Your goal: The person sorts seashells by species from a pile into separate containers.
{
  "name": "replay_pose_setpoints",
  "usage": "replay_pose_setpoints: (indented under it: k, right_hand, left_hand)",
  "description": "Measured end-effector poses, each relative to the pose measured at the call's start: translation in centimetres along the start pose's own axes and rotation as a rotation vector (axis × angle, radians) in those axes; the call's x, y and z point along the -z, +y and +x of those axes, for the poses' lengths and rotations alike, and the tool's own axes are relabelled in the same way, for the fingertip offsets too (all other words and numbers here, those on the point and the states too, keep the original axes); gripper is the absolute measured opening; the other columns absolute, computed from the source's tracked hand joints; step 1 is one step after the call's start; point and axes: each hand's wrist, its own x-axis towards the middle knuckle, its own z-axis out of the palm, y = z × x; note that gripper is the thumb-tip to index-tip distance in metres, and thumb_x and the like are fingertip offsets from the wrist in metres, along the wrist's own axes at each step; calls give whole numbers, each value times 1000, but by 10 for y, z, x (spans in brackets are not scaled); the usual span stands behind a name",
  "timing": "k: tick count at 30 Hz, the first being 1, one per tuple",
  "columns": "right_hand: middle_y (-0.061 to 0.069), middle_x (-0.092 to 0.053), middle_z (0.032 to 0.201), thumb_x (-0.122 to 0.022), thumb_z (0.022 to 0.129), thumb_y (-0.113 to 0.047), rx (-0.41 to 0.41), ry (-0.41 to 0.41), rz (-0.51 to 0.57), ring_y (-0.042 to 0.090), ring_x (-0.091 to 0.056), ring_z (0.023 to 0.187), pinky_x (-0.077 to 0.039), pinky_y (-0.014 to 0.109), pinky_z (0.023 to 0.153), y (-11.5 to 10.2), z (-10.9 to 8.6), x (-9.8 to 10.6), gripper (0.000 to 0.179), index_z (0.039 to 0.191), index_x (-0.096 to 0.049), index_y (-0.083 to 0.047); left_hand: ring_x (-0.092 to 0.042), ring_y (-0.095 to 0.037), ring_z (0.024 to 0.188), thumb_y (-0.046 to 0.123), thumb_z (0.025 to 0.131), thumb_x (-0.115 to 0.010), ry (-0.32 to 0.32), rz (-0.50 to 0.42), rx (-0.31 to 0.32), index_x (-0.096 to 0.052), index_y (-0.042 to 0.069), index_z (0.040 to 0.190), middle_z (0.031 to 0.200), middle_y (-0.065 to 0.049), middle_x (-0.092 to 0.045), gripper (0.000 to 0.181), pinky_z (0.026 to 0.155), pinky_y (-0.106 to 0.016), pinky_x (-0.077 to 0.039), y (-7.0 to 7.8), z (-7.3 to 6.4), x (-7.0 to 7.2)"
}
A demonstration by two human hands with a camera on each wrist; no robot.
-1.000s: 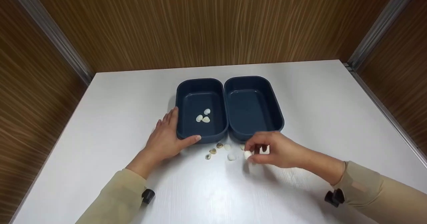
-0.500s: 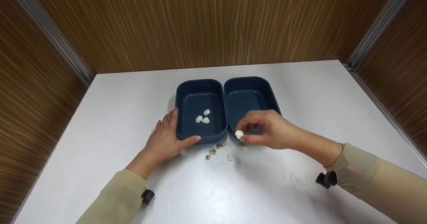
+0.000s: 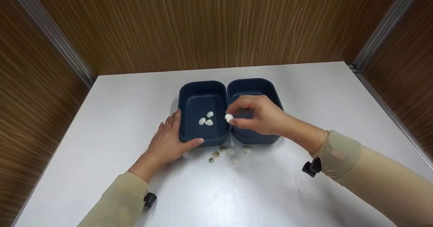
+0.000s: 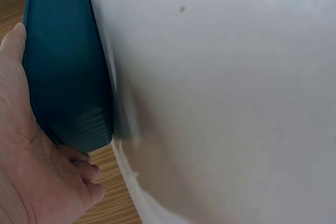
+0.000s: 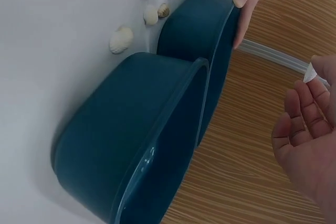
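Observation:
My right hand pinches a white seashell between thumb and fingertips, above the inner rims where two dark blue bins meet. In the right wrist view the pinched shell shows as a small white tip. My left hand rests against the left bin, fingers along its left side and thumb at the front rim. Three white shells lie inside that bin. Part of the right bin is hidden under my right hand; no shell shows in its visible part.
In front of the bins, three small brownish shells and three paler shells lie on the white table. Wood-grain panels enclose the back and both sides.
My right hand has lifted the pinched white shell off the tabletop and carried it forward and left, over the right bin to the inner rims. The left hand has stayed put.

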Motion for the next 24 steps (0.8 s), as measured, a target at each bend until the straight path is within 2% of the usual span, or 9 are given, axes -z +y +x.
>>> replay_pose_setpoints:
  k: [8, 16, 24]
  right_hand:
    - [4, -75, 106, -84, 92, -13, -71, 25, -3, 24, -70, 97, -58, 44, 87, 4, 18, -7, 22, 113, -79, -9]
    - [6, -74, 109, -83, 94, -13, -141, 43, -15, 17, -66, 99, -57, 35, 87, 21, 29, -18, 22, 115, -80, -9]
    - [8, -74, 108, -81, 95, -12, -182, 30, -21, 28, -67, 101, -57, 43, 88, 38, 35, -31, 21, 116, -80, -8]
  left_hand:
    - [-15, -40, 161, 90, 84, -58, -6, 0, -2, -4, 0, 169, 174, -24, -15, 135, 129, -57, -10, 0, 1, 0]
    - [-16, -40, 161, 90, 84, -58, -6, 8, -2, -4, 0, 169, 174, -25, -15, 135, 129, -57, -10, 2, 1, -1]
    - [-15, -40, 161, 90, 84, -58, -9, 2, 1, -4, 1, 169, 174, -24, -15, 135, 129, -57, -10, 2, 0, -1]
